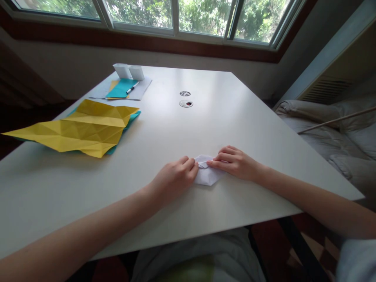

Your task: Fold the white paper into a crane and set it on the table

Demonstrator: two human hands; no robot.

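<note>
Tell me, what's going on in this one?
A person has both hands on a small piece of folded white paper on the table: the left hand at its left side, the right hand at its right. Off to the left, creased yellow paper lies over blue paper. Farther back, a pen rests on more sheets.

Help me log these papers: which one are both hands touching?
The small folded white paper, with the left hand and right hand on it; the other papers, including the creased yellow sheet, lie farther left on the table, untouched.
</note>
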